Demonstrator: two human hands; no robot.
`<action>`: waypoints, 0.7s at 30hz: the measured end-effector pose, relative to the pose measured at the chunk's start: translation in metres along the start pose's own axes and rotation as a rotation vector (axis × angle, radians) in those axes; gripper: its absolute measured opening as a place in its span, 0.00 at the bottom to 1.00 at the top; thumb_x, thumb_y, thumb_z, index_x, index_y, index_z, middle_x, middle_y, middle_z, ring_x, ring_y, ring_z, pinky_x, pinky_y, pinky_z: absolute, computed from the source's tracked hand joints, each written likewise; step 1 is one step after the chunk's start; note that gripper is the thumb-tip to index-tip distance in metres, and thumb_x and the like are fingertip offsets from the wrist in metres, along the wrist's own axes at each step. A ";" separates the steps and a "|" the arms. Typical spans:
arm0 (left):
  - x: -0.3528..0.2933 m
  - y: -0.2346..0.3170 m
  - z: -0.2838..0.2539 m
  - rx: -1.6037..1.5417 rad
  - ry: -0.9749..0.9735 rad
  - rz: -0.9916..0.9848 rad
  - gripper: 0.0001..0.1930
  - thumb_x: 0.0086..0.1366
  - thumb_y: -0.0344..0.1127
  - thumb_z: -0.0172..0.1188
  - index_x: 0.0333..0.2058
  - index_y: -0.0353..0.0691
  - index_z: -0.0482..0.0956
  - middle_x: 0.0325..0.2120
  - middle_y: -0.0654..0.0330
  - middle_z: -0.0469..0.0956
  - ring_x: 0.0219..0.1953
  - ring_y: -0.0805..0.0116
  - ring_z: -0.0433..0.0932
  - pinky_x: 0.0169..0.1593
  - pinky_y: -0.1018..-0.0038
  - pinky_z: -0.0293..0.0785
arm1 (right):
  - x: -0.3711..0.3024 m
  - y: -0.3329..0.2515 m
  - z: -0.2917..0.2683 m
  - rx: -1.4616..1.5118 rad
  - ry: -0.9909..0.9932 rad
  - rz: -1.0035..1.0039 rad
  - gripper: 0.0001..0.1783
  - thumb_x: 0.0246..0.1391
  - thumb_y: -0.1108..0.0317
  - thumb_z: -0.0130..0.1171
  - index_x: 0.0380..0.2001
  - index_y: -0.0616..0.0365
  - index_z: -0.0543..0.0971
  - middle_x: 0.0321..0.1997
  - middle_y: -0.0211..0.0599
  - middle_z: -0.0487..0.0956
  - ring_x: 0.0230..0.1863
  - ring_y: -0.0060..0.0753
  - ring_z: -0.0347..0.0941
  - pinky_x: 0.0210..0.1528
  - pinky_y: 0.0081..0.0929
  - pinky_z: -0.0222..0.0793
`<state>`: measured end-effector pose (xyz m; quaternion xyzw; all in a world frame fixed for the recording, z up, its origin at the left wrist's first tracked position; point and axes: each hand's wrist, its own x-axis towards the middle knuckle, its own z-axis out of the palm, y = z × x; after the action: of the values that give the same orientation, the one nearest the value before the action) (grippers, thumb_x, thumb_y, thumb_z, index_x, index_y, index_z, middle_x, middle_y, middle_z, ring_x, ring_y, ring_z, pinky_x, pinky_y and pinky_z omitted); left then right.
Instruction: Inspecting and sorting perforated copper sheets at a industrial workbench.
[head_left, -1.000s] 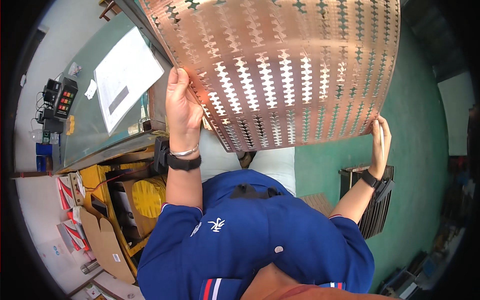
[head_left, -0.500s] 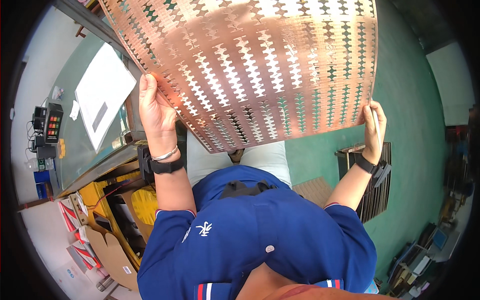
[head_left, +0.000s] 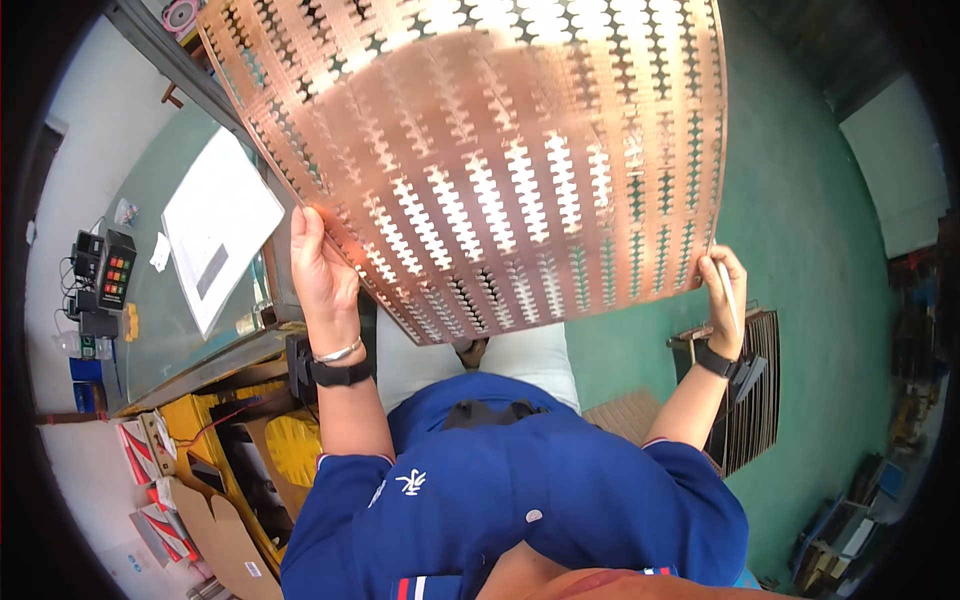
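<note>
Left hand (head_left: 327,282) grips the sheet (head_left: 470,165) on one side, right hand (head_left: 719,312), holding a stick (head_left: 729,292), opposite, likely against sagging.

- Copper-coloured sheet (head_left: 480,140): thin, shiny, columns of jagged cutouts, bright glare patches; far edge runs out of view.
- Pose: held up, left hand (head_left: 325,278) on left edge above the near left corner, right hand (head_left: 724,300) at near right corner.
- White stick (head_left: 729,290): slim, held in right hand, just beside that corner.
</note>
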<state>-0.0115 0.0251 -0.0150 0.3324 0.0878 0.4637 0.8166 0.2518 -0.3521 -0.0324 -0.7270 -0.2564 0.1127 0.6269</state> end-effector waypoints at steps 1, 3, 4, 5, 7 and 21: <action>0.000 0.000 0.000 0.020 -0.016 -0.001 0.06 0.66 0.31 0.48 0.39 0.40 0.72 0.37 0.63 0.77 0.39 0.74 0.77 0.44 0.73 0.75 | -0.001 0.002 -0.002 0.005 -0.024 0.010 0.07 0.53 0.67 0.57 0.29 0.60 0.75 0.23 0.23 0.71 0.25 0.14 0.63 0.29 0.15 0.60; -0.003 0.000 0.004 0.036 -0.020 0.004 0.10 0.66 0.31 0.47 0.44 0.38 0.70 0.41 0.60 0.75 0.42 0.70 0.76 0.46 0.72 0.74 | -0.001 0.004 -0.005 0.022 -0.063 0.024 0.08 0.53 0.67 0.57 0.30 0.61 0.75 0.24 0.24 0.72 0.26 0.15 0.64 0.30 0.15 0.60; -0.003 0.001 0.005 0.030 -0.034 0.019 0.10 0.66 0.31 0.47 0.44 0.38 0.70 0.41 0.60 0.75 0.42 0.70 0.76 0.46 0.72 0.74 | 0.000 0.002 -0.006 0.028 -0.080 0.026 0.09 0.53 0.66 0.58 0.33 0.61 0.75 0.26 0.25 0.71 0.29 0.16 0.65 0.33 0.16 0.63; -0.003 0.001 0.005 0.035 -0.014 0.024 0.11 0.66 0.31 0.47 0.46 0.38 0.69 0.42 0.59 0.75 0.43 0.70 0.75 0.47 0.72 0.74 | 0.002 -0.001 -0.003 0.058 -0.052 -0.003 0.12 0.54 0.64 0.57 0.37 0.61 0.74 0.29 0.27 0.73 0.31 0.18 0.67 0.36 0.18 0.64; -0.005 0.001 0.006 0.046 -0.003 0.024 0.12 0.66 0.31 0.46 0.48 0.37 0.68 0.43 0.58 0.75 0.44 0.70 0.75 0.48 0.72 0.73 | 0.008 -0.009 -0.003 0.088 -0.018 -0.049 0.14 0.55 0.62 0.55 0.40 0.61 0.74 0.32 0.30 0.74 0.33 0.19 0.69 0.40 0.20 0.66; -0.010 0.000 0.006 0.067 -0.062 -0.023 0.10 0.66 0.30 0.46 0.45 0.37 0.70 0.42 0.57 0.75 0.42 0.69 0.75 0.46 0.73 0.74 | 0.061 -0.085 0.029 -0.044 0.067 -0.297 0.24 0.60 0.59 0.46 0.54 0.64 0.66 0.50 0.41 0.73 0.50 0.29 0.68 0.52 0.25 0.62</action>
<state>-0.0146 0.0138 -0.0124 0.3727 0.0818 0.4407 0.8125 0.2696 -0.2891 0.0536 -0.6980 -0.3425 -0.0116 0.6287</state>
